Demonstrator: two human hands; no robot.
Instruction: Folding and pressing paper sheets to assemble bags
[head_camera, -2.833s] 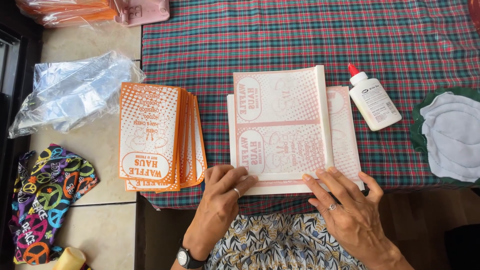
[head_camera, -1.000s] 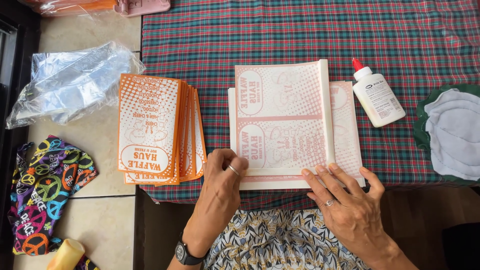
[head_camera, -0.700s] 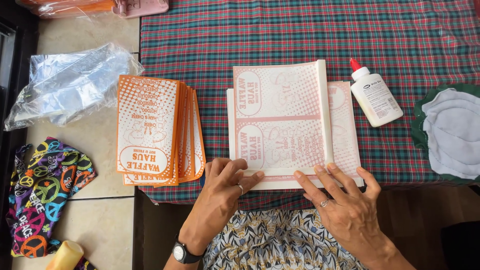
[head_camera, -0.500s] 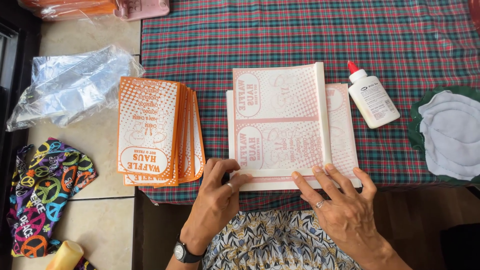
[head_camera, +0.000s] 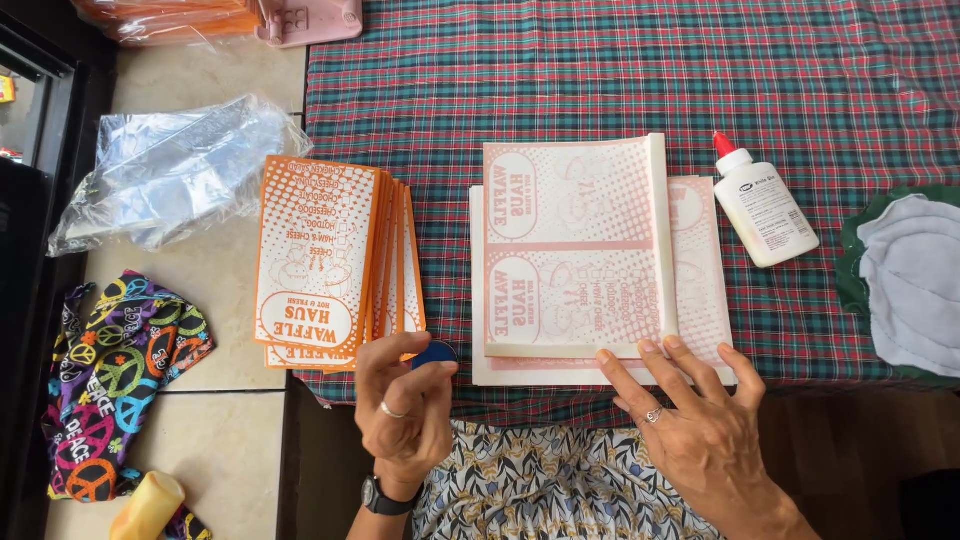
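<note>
A folded white paper sheet with pale orange print (head_camera: 575, 250) lies on a stack of similar sheets (head_camera: 700, 290) on the plaid tablecloth. My right hand (head_camera: 700, 420) rests on the stack's near edge, fingertips at the folded sheet's bottom right corner. My left hand (head_camera: 405, 405) is at the table's near edge, fingers closed round a small dark blue round object (head_camera: 435, 353). Just beyond it lies a fanned pile of orange and white printed paper bags (head_camera: 330, 260).
A white glue bottle with a red cap (head_camera: 762, 205) lies right of the sheets. White cloth on a green mat (head_camera: 915, 280) sits at the right edge. A clear plastic bag (head_camera: 170, 170), patterned fabric (head_camera: 115, 380) and a yellow bottle (head_camera: 145, 505) are on the tiled counter at left.
My left hand has left the sheets' lower left corner, pulled back to the table edge and now holds a small dark blue round object. My right hand stays on the sheets.
</note>
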